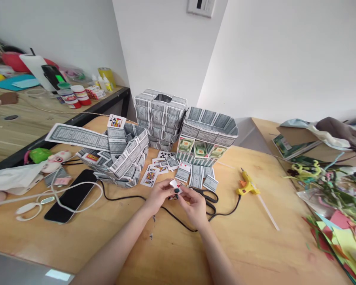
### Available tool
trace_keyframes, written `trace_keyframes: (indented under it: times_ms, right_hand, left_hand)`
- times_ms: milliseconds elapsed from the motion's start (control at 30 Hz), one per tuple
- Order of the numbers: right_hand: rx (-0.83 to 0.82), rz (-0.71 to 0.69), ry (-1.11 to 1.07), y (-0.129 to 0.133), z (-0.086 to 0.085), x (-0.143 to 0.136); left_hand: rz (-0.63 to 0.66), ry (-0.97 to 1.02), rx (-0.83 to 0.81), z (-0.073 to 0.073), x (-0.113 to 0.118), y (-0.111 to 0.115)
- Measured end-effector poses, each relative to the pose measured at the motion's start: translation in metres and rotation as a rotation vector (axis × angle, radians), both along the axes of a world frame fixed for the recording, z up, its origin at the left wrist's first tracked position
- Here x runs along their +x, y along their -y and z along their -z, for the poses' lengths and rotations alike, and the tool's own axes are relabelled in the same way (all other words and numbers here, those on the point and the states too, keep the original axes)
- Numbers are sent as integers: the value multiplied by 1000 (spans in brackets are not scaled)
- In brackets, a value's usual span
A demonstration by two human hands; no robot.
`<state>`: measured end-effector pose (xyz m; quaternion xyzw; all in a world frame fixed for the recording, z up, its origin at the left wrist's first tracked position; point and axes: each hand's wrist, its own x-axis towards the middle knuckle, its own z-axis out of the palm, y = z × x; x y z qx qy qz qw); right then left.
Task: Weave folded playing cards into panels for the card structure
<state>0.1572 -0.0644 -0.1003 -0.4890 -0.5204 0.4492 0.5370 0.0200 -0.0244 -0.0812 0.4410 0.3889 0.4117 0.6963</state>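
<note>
Pinched w/ L hand (158, 196): small card (174, 183), long axis too small to tell. Clamped likewise from R w/ R hand (195, 206); equally near both. Lay on near side of loose cards (196, 176), just L of scissors (200, 190), well L of yellow glue gun (248, 187).

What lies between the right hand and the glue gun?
The scissors and a bare stretch of table, with the glue gun's black cord curving below; head view.

Left hand (158, 196), right hand (197, 206): bare, slender fingers. Visible nail finish: dark green. Forearms (118, 245): uncovered to near picture edge.
</note>
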Motion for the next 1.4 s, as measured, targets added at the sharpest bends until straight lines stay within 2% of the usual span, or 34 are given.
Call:
trace_keyframes:
  times_ms: [233, 400, 600, 800, 1000, 1200, 1400]
  right_hand:
    - [-103, -30, -153, -1, 0, -1]
    - [-103, -27, -198, -2, -5, -1]
    - [-73, -13, -190, -2, -12, 3]
    - [-78, 50, -202, 0, -14, -4]
    - [-116, -30, -335, 0, -14, -6]
    - [-197, -11, -335, -2, -15, -4]
    - [-225, 39, -434, -3, -10, -3]
  left_hand:
    - [-105, -73, 10, 3, 4, 2]
    - [-170, -63, 33, 0, 5, 6]
    - [-148, 3, 5, 2, 6, 8]
    - [-196, 31, -26, 3, 9, 8]
    - [-268, 66, -42, 2, 9, 8]
    - [-243, 86, -32, 5, 10, 8]
    - [-226, 129, -63, 4, 13, 11]
